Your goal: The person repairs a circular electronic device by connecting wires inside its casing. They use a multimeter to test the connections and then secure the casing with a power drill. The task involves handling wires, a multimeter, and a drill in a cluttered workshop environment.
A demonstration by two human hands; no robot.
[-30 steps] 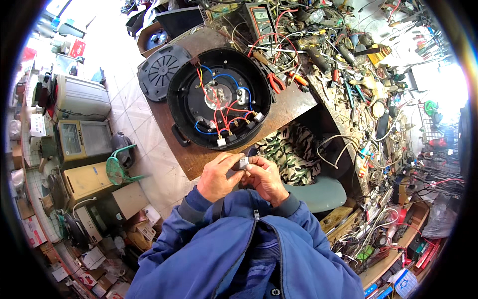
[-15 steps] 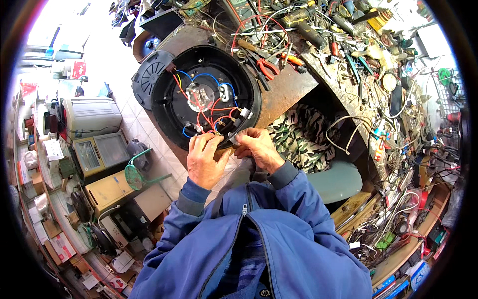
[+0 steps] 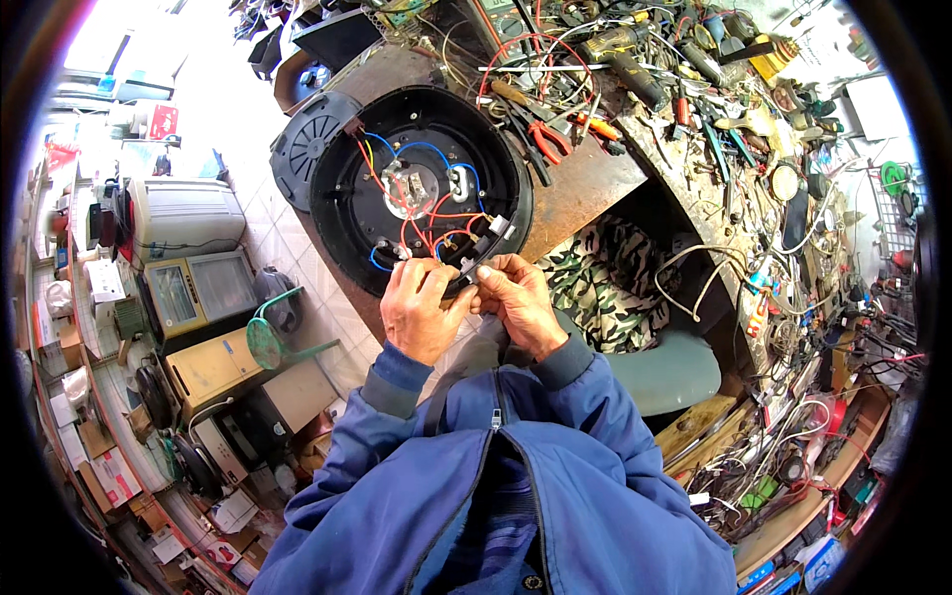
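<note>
A round black appliance base lies open on the workbench, its inside facing up. Red, blue and yellow wires run around a pale central disc. A curved dark strip with a white connector sits along its near right rim. My left hand is closed at the near rim, fingertips bent over the edge beside the red wire ends; what they hold is hidden. My right hand pinches with thumb and forefinger at the strip's lower end, on something too small to make out.
Red-handled pliers, a screwdriver and many tools crowd the bench beyond the base. A camouflage cloth and a grey-green seat are to the right. A green stool and appliances stand on the left.
The base and bench have shifted slightly right in view. Both hands stay at the near rim, and the right fingers have moved slightly against the strip's end.
</note>
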